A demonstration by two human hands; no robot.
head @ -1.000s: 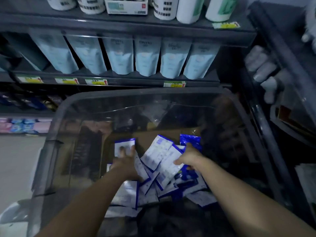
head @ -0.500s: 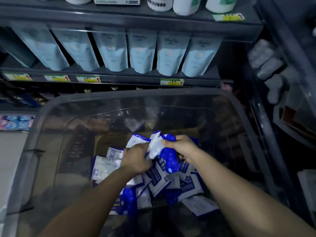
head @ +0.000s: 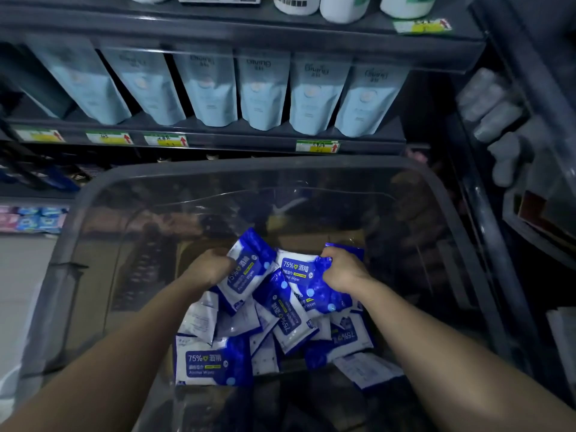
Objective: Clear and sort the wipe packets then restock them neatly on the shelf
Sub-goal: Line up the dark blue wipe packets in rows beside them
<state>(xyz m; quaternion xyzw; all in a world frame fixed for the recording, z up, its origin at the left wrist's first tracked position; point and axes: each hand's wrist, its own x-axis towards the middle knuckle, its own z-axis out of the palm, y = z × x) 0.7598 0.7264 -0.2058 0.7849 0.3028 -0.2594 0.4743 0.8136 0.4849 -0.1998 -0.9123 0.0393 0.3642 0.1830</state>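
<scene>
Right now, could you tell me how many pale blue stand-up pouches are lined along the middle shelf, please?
6, side by side in one row: pale blue stand-up pouches span left to right; more may hide behind or beyond the dark left end.

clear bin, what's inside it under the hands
A loose heap of blue and white wipe packets lies in the clear bin. The left hand and right hand each grip one. What lies beneath the heap is covered.

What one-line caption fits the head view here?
Both hands, left hand and right hand, grip blue-and-white alcohol wipe packets piled inside a clear plastic bin below shelved pale-blue pouches.
</scene>
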